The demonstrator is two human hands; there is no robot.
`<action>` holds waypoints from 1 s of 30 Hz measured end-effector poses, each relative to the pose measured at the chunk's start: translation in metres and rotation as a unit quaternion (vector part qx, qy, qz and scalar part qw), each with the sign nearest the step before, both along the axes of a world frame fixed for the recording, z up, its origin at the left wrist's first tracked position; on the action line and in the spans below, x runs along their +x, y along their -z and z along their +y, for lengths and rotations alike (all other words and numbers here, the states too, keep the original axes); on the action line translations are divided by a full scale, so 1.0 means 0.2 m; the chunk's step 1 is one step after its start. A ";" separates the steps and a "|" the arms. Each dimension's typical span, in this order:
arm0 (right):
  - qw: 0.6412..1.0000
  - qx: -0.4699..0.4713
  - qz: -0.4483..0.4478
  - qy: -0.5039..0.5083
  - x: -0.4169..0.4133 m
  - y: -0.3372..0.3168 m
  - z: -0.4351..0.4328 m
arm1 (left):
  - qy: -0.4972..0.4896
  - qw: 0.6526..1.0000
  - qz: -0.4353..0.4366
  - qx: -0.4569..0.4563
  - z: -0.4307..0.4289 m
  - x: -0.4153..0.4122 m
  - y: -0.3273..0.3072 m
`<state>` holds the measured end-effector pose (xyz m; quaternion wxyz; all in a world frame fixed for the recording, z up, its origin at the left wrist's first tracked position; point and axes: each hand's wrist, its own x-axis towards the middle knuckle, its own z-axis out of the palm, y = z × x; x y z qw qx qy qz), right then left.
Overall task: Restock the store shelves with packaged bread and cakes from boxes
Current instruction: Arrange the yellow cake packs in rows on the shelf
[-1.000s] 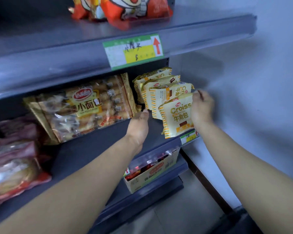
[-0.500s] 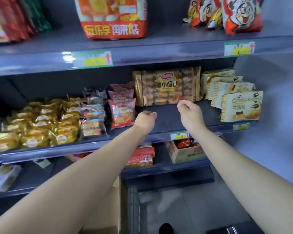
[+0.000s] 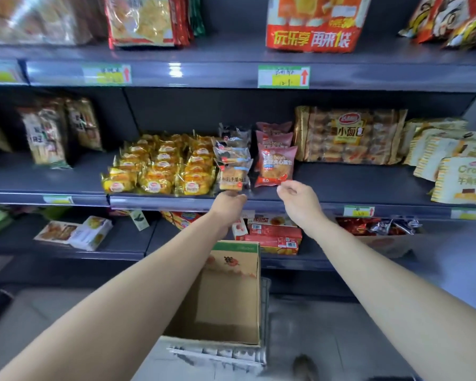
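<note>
My left hand (image 3: pixel 228 202) hovers with loosely curled fingers at the middle shelf's front edge (image 3: pixel 300 206), just under a row of clear-wrapped bread packs (image 3: pixel 232 166); it holds nothing. My right hand (image 3: pixel 297 199) is also loosely curled, its fingertips close to the lower corner of the front pink red-bean bread pack (image 3: pixel 275 166), with no grip visible. Several yellow cake packs (image 3: pixel 160 171) fill the shelf to the left. A large bag of small buns (image 3: pixel 349 136) and white-and-yellow croissant packs (image 3: pixel 462 180) stand to the right. Below my arms, an open cardboard box (image 3: pixel 231 292) looks empty.
The box sits on a grey plastic crate (image 3: pixel 220 353) on the floor. Red boxes (image 3: pixel 272 235) and other packets lie on the lower shelf. Snack bags (image 3: pixel 311 23) line the top shelf. Dark bare shelf shows between the pink packs and the croissants.
My right hand let go of the croissant pack at the shelf's right end. Both hands moved left along the shelf to the pink and clear bread packs, and the view pulled back.
</note>
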<state>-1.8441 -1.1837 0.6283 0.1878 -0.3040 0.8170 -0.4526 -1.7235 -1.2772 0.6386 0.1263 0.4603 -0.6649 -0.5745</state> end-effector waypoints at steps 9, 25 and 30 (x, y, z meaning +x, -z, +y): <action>0.999 0.032 0.006 -0.043 0.20 0.01 -0.20 | -0.049 0.996 0.034 0.069 -0.20 0.22 0.04; 0.988 0.036 0.000 -0.149 0.20 -0.01 -0.38 | -0.143 0.988 0.025 0.048 -0.29 0.37 -0.01; 0.981 0.046 -0.007 -0.186 0.20 0.04 -0.39 | -0.193 0.981 0.009 0.033 -0.26 0.46 0.03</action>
